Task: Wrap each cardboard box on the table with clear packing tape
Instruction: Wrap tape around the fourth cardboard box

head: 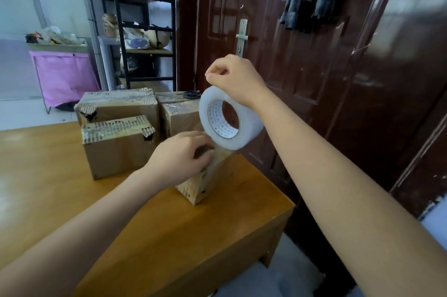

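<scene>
Head view: a small upright brown cardboard box is stood near the right edge of the orange-brown wooden worktop, gripped at its top by the left hand. A wide roll of clear packing tape is held just above it, pinched at the top by the right hand. Three larger tape-wrapped cardboard boxes are grouped at the far edge, with black-handled scissors on one.
</scene>
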Action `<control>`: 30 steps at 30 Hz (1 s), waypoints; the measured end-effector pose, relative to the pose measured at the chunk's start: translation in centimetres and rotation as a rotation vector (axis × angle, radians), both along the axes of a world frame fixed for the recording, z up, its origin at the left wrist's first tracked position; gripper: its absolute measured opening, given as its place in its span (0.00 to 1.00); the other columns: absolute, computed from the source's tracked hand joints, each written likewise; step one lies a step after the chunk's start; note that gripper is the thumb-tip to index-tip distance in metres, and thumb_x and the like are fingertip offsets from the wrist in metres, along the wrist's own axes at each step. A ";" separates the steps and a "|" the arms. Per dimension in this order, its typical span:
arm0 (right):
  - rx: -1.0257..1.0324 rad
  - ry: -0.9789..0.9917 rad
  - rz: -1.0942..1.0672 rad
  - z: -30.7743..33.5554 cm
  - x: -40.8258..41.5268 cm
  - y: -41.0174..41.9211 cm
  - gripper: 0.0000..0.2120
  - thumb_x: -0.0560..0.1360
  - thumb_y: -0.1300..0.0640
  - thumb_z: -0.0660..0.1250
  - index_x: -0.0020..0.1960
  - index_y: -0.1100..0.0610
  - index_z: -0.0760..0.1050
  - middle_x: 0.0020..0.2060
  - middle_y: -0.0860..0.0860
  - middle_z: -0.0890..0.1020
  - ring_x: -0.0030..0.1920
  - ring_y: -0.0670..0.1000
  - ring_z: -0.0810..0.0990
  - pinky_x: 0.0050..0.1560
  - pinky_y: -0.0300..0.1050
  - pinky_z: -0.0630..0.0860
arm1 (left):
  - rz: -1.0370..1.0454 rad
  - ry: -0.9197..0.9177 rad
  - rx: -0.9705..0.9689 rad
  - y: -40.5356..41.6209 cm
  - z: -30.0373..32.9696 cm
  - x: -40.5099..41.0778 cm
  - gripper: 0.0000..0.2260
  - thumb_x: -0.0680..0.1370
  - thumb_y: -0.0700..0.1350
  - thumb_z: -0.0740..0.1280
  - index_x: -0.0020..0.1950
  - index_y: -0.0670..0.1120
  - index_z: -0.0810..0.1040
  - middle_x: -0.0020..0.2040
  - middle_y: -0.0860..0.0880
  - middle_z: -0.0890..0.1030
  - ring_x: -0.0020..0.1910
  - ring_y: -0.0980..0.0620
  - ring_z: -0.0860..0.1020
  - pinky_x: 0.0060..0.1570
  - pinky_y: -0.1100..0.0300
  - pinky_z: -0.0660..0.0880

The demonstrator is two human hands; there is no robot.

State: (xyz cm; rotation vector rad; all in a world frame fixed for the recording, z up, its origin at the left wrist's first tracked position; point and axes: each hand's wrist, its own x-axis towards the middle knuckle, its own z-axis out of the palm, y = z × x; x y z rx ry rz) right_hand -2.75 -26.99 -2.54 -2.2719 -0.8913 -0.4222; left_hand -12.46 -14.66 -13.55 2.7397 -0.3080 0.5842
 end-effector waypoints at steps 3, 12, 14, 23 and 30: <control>0.039 -0.098 -0.039 -0.5 0.2 0.3 0.08 0.76 0.53 0.64 0.38 0.50 0.76 0.44 0.47 0.76 0.45 0.48 0.76 0.48 0.49 0.76 | 0.031 -0.025 0.135 -0.3 -0.4 -0.3 0.33 0.72 0.68 0.48 0.62 0.49 0.78 0.63 0.53 0.79 0.64 0.52 0.74 0.66 0.54 0.65; 0.192 -0.330 0.011 -5.4 -0.3 0.4 0.16 0.76 0.57 0.60 0.59 0.54 0.81 0.56 0.47 0.82 0.61 0.47 0.75 0.58 0.45 0.73 | 0.148 -0.024 0.268 -1.0 -2.5 -0.1 0.24 0.79 0.59 0.59 0.70 0.46 0.71 0.73 0.47 0.70 0.75 0.48 0.64 0.73 0.49 0.59; 0.284 -0.406 -0.016 -6.7 -0.1 0.2 0.19 0.74 0.56 0.58 0.61 0.56 0.80 0.58 0.49 0.82 0.62 0.49 0.75 0.62 0.47 0.72 | 0.153 -0.029 0.265 -1.0 -2.4 0.0 0.24 0.80 0.58 0.60 0.71 0.47 0.70 0.74 0.48 0.69 0.75 0.48 0.63 0.74 0.49 0.57; 0.278 -0.588 0.012 -12.2 0.1 -1.4 0.30 0.73 0.59 0.66 0.73 0.54 0.61 0.73 0.54 0.66 0.76 0.52 0.56 0.75 0.47 0.57 | 0.220 0.018 0.218 -1.5 -2.7 0.2 0.29 0.81 0.61 0.53 0.77 0.48 0.59 0.78 0.49 0.60 0.77 0.51 0.57 0.76 0.53 0.50; 0.316 -0.509 -0.108 -12.5 -1.0 -0.6 0.39 0.69 0.67 0.69 0.74 0.52 0.55 0.73 0.46 0.61 0.69 0.50 0.67 0.62 0.38 0.64 | 0.238 -0.057 0.314 -0.7 -3.4 0.7 0.30 0.77 0.60 0.52 0.58 0.39 0.82 0.56 0.41 0.83 0.56 0.42 0.81 0.54 0.43 0.77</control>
